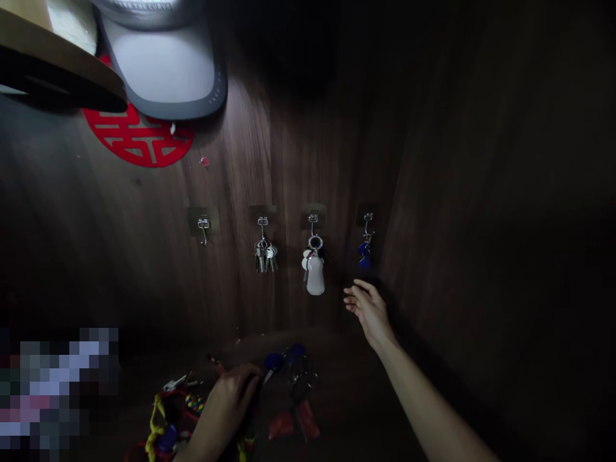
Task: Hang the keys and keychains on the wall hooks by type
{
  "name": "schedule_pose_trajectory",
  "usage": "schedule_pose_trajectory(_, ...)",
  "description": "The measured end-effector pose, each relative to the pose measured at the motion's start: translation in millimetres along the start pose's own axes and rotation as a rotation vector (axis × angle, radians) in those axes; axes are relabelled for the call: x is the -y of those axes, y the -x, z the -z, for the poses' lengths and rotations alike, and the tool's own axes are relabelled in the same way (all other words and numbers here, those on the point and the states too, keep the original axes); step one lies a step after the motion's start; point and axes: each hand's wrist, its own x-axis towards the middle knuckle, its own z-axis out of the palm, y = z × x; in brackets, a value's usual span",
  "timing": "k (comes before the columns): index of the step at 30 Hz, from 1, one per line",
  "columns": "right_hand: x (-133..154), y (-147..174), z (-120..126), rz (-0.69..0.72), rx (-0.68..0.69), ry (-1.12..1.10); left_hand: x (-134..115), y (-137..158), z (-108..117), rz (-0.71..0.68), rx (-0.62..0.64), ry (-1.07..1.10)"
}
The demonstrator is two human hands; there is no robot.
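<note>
My right hand (368,311) is raised with its fingers apart, empty, just below the rightmost wall hook, where a ring with blue tags (364,253) hangs. My left hand (226,401) rests on the dark shelf and pinches a blue-headed key (272,364) from a heap of loose keys (296,369). On the wooden back wall are several adhesive hooks: the left hook (204,226) is bare, the second carries a bunch of silver keys (265,255), the third a white fob (314,273).
A red paper-cut circle (139,138) sticks to the wall at upper left, partly behind a grey and white device (166,64). A yellow cord and colourful keychains (166,423) lie at the bottom left. A dark side wall (505,224) closes the right.
</note>
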Motion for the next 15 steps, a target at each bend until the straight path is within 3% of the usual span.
schedule_pose_trajectory(9,-39,49,-6,-0.18,0.161,0.095,9,-1,10,0.028,-0.019,-0.083)
schedule_pose_trajectory(15,-54,67,-15,-0.187,0.281,0.257,15,-2,26,0.084,-0.084,-0.112)
